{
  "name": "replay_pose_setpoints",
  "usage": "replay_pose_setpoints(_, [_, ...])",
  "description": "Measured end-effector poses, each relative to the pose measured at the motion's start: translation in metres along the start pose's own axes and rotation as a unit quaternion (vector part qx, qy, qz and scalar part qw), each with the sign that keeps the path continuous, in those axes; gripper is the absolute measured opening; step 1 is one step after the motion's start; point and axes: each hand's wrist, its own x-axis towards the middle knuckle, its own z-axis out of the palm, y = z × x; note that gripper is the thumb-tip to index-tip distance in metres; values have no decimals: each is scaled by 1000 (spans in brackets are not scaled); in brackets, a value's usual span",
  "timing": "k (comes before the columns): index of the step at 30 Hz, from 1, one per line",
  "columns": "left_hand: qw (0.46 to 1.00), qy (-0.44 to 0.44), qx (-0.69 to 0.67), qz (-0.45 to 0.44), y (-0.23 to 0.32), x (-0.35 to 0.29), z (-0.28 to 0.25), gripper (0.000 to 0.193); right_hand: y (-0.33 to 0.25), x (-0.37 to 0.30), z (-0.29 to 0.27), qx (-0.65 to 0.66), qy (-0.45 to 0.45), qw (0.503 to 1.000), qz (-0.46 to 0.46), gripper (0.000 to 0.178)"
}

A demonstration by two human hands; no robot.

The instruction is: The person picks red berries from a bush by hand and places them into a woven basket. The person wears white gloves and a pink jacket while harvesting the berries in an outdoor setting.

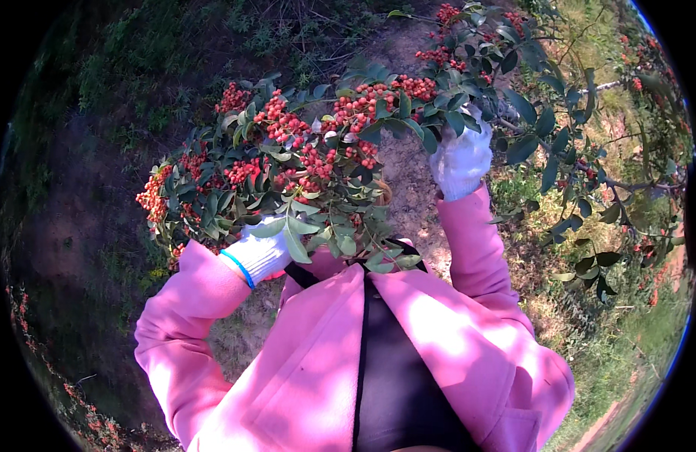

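Observation:
Clusters of small red berries (284, 124) hang among green leaves on a bushy, bent branch in front of me. My left hand (259, 247), in a white knit glove with a blue cuff edge, reaches under the lower leaves of this mass, and its fingers are hidden there. To the right, my right hand (462, 157), gloved in white too, is raised beside a leafy branch (523, 129). Leaves cover its fingertips, so its grip cannot be made out. More red berry clusters (438, 56) sit on the twigs above that hand.
A tan curved rim (384, 193) shows partly behind the leaves, near a black strap (301, 276) at my front. Thin branches (634, 185) with leaves spread to the right. Bare soil (412, 177) lies below, with grass and weeds (137, 90) around.

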Motion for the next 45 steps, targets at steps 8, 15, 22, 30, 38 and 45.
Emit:
replay_pose_setpoints(8, [999,-31,-6,44,76,-31,-139,42,17,3,-2,94,-3,995,11,24])
replay_pose_setpoints(15, [964,196,-95,156,107,-60,-311,21,8,11,-7,203,-100,974,32,46])
replay_pose_setpoints(22, [946,252,-186,79,114,122,-387,33,6,7,-13,258,-119,955,83,44])
replay_pose_setpoints(30, [976,125,-68,164,164,250,-387,48,8,2,-5,279,-123,948,94,42])
replay_pose_setpoints(38, [998,-29,22,60,167,282,-392,62,12,6,-5,280,-120,947,102,39])
replay_pose_setpoints(45, [987,47,-59,141,178,282,-394,57,11,7,-3,276,-122,947,107,37])
